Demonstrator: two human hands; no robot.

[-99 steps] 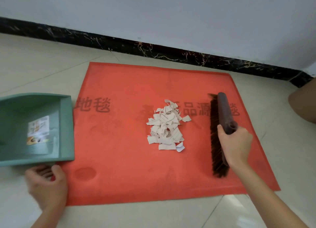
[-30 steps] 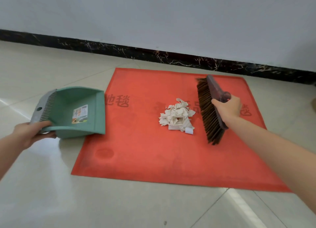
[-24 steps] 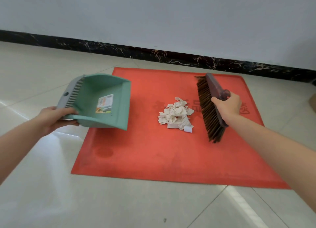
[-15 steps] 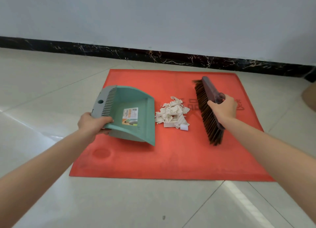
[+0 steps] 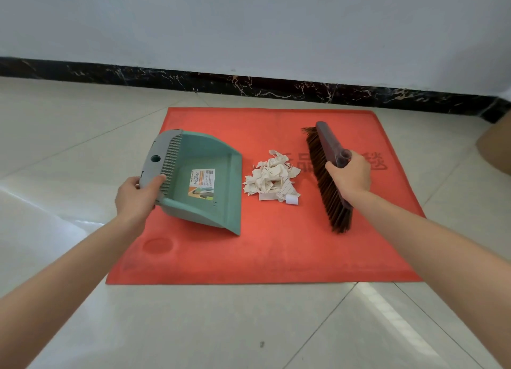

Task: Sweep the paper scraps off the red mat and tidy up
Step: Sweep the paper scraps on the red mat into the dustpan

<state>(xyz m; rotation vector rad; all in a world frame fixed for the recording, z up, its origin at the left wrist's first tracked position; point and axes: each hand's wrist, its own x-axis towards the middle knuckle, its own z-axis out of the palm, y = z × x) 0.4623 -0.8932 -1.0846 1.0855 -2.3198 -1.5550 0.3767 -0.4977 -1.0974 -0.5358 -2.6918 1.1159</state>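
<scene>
A red mat point(image 5: 265, 252) lies on the tiled floor. In its middle sits a small heap of paper scraps point(image 5: 271, 179). My left hand point(image 5: 135, 196) grips the grey back edge of a green dustpan point(image 5: 204, 180), which is tilted with its open lip on the mat just left of the heap. My right hand point(image 5: 349, 176) holds a brown brush head point(image 5: 326, 172) by its socket. The bristles rest on the mat a short way right of the scraps.
A white wall with a black marble skirting point(image 5: 249, 85) runs behind the mat. A brown cardboard object point(image 5: 497, 147) sits at the right edge. Pale glossy floor tiles point(image 5: 249, 327) surround the mat.
My left hand picked up the dustpan from the floor left of the mat and carried it right, setting its lip beside the scraps. The brush stayed right of the heap.
</scene>
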